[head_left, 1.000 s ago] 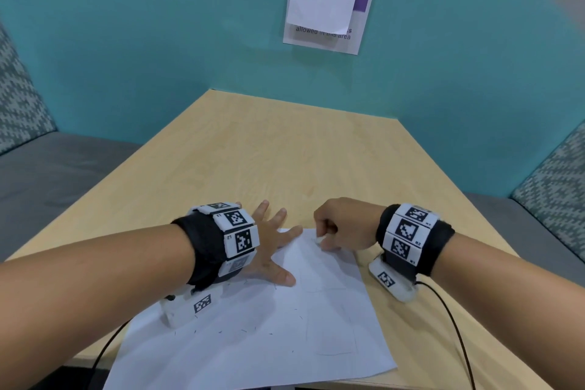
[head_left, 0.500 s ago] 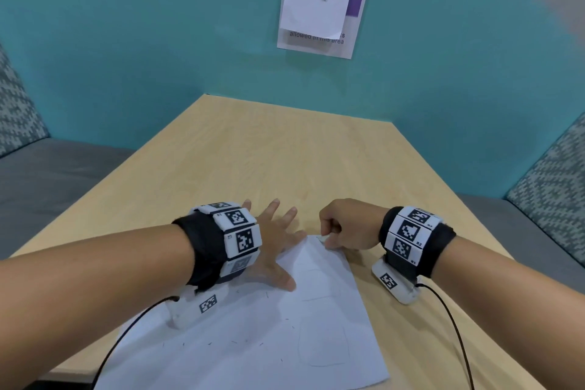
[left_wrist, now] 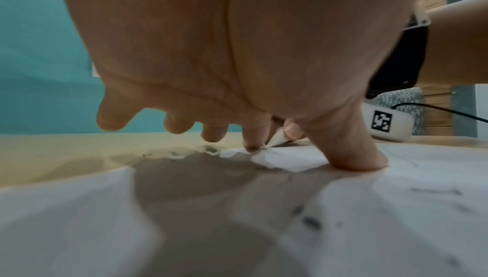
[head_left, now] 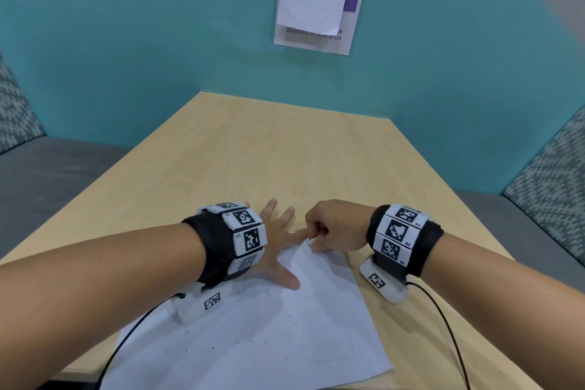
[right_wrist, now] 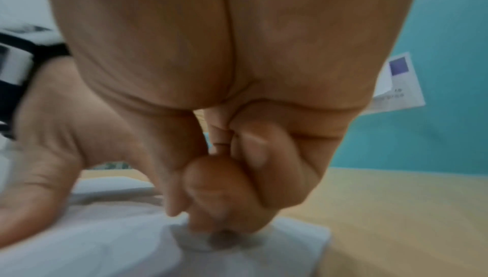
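Because a loose sheet of paper point(head_left: 269, 342) would slide on the smooth table point(head_left: 278, 152), the head view shows the left hand point(head_left: 275, 250) laid on its far part, fingers spread wide and thumb out, pinning it down. The right hand point(head_left: 335, 228), fingers curled, pinches the far corner point(head_left: 308, 242), which rises a little off the wood. That looks like the start of a fold or a turn. The sheet lies at the near end of the table with faint pencil marks on it. A notice point(head_left: 319, 9) hangs on the wall beyond.

From the left wrist, the thumb point(left_wrist: 351, 152) presses hard on the paper as an anchor. The forefinger tip touches down just beside the raised corner point(left_wrist: 277, 138), and the other fingers are lifted off the wood.

From the right wrist the picture is blurred. The forefinger point(right_wrist: 211, 187) and thumb close on the bunched corner point(right_wrist: 211, 239), with the left hand point(right_wrist: 52, 156) just beside.
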`<action>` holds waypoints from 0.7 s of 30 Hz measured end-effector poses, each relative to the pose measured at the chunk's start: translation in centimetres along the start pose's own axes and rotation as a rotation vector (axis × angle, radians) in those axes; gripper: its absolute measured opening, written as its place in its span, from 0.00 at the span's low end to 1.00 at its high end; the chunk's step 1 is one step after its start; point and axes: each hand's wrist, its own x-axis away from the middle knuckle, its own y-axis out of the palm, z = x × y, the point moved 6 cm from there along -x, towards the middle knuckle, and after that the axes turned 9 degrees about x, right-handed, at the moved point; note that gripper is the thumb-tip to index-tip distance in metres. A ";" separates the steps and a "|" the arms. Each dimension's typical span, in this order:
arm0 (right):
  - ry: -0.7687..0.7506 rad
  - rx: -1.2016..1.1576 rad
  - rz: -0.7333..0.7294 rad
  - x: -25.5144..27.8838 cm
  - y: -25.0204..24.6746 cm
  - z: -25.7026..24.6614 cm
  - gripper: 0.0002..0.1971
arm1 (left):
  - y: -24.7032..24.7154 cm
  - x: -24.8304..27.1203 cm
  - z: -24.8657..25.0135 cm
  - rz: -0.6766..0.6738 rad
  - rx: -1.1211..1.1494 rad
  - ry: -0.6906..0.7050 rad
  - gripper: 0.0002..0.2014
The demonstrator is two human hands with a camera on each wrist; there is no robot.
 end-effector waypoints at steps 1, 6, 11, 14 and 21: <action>-0.014 -0.001 -0.013 0.0 0.2 -0.4 0.06 | 0.0 0.1 0.0 0.000 0.011 0.000 0.51; 0.048 -0.016 0.020 0.2 -0.9 0.4 0.08 | 0.1 -0.1 -0.1 0.014 0.000 -0.016 0.52; -0.093 -0.040 -0.025 1.1 0.9 -2.8 0.06 | -0.2 0.5 0.3 0.025 0.039 0.005 0.46; -0.031 -0.036 -0.004 0.9 0.0 -1.7 0.06 | -0.2 0.6 0.3 0.008 0.005 -0.003 0.48; -0.084 -0.056 -0.027 1.4 0.2 -2.5 0.05 | -0.3 0.8 0.4 0.017 0.029 -0.001 0.47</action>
